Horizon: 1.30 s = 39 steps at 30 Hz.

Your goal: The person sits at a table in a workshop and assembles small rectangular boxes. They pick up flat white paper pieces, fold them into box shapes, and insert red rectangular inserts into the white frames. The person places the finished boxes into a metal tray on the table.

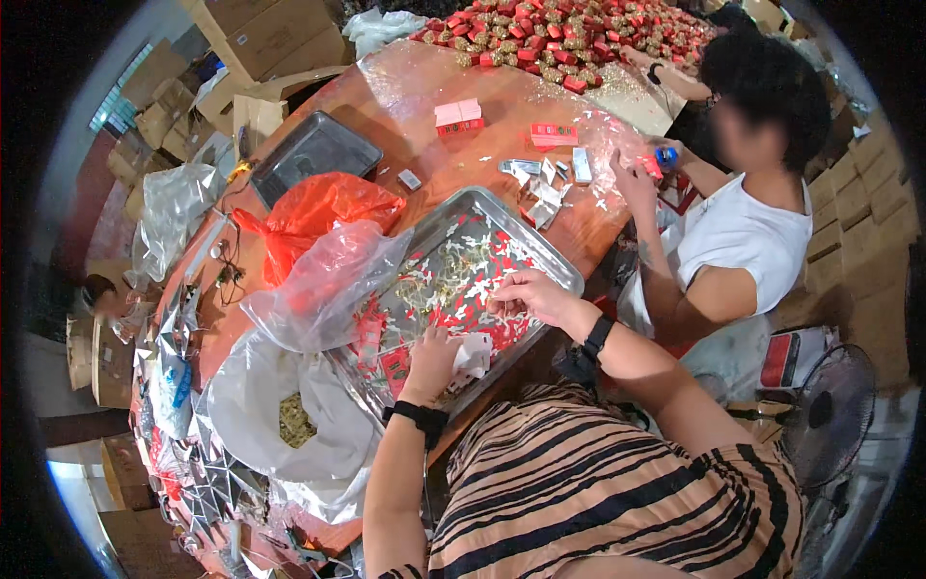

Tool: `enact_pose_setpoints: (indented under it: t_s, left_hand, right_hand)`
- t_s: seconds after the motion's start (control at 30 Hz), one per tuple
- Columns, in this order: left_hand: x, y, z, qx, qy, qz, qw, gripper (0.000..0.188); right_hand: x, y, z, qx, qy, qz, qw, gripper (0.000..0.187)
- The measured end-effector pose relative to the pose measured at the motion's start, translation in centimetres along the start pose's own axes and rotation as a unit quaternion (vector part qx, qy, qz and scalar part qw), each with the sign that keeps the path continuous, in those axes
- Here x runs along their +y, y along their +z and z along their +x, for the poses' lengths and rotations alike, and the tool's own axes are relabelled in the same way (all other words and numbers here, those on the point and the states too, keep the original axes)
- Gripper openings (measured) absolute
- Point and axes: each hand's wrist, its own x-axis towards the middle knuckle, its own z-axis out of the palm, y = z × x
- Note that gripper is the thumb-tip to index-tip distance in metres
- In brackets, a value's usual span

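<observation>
A metal tray in front of me holds many small red and white paper cut-outs and a tangle of pale, straw-like strands. Over its near edge, my left hand is closed, fingers curled against a white card with punched holes. Red printed cards lie beside that hand, under its left side. My right hand hovers over the tray's right part with thumb and fingers pinched together; whatever sits between them is too small to make out.
Left of the tray are a red plastic bag, a clear bag and a white sack with dry yellowish filling. An empty dark tray lies beyond. A co-worker handles a red item at right. Red-and-gold pieces heap at the far end.
</observation>
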Motion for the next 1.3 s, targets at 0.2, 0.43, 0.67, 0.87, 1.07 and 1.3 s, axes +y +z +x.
enact_pose_setpoints:
  t_s: [0.2,0.43,0.67,0.87,1.07,1.3]
  left_hand:
    - [-0.9,0.1,0.0,0.027,0.015,-0.06,0.998,0.046]
    - [-1.1,-2.9,-2.0,0.121,-0.027,-0.149,0.981,0.051]
    - [-1.1,-4.3,-3.0,0.106,-0.088,-0.264,0.955,0.048]
    - [0.0,-5.5,-4.0,0.183,-0.119,-0.332,0.918,0.044]
    - [-0.2,-5.1,-4.2,0.205,-0.128,-0.323,0.915,0.046]
    - [-4.9,-3.7,-6.6,0.25,-0.267,-0.494,0.788,0.045]
  right_hand:
    - [-0.3,0.5,-2.0,0.068,-0.066,-0.011,0.995,0.003]
    - [0.3,1.5,-3.0,0.098,-0.084,-0.047,0.99,0.004]
    - [0.7,4.4,-2.8,0.065,-0.046,-0.037,0.996,0.014]
    - [0.6,7.3,-2.9,0.024,-0.058,-0.055,0.996,0.022]
    - [0.8,8.7,-2.5,0.024,-0.08,-0.07,0.994,0.023]
    - [1.9,4.9,2.6,0.109,-0.088,-0.303,0.943,0.02]
